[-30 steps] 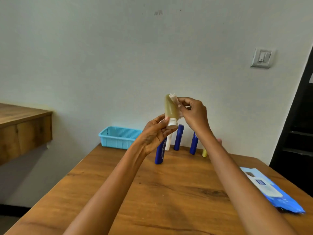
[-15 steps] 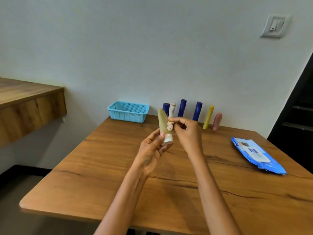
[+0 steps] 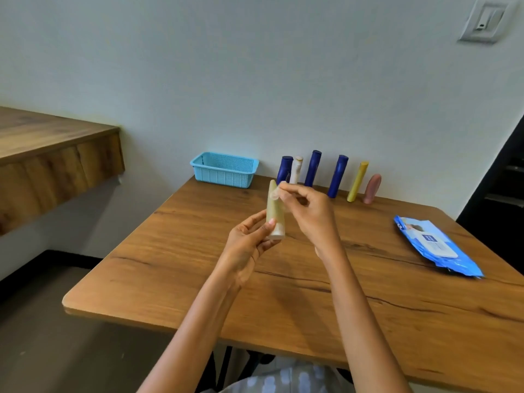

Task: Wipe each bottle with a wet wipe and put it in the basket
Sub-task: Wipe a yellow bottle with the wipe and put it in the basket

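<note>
My left hand (image 3: 249, 242) holds an olive-green tube bottle (image 3: 274, 211) by its white cap end, tip pointing up, above the middle of the wooden table (image 3: 283, 279). My right hand (image 3: 309, 214) pinches a small wet wipe (image 3: 279, 191) against the tube's upper part. The light-blue basket (image 3: 225, 169) sits at the table's far left corner by the wall. To its right stands a row of bottles: three dark blue (image 3: 284, 170) (image 3: 312, 168) (image 3: 337, 175), one white (image 3: 296, 173), one yellow (image 3: 357, 181) and one pink (image 3: 373, 188).
A blue pack of wet wipes (image 3: 436, 245) lies on the table at the right. A wooden counter (image 3: 51, 154) juts out at the left, apart from the table. A dark doorway (image 3: 499, 199) is at the right edge.
The view has tilted down and both hands with the tube have come lower, over the table. The right hand's pinch with the wipe moved from the tube's middle up towards its tip.
</note>
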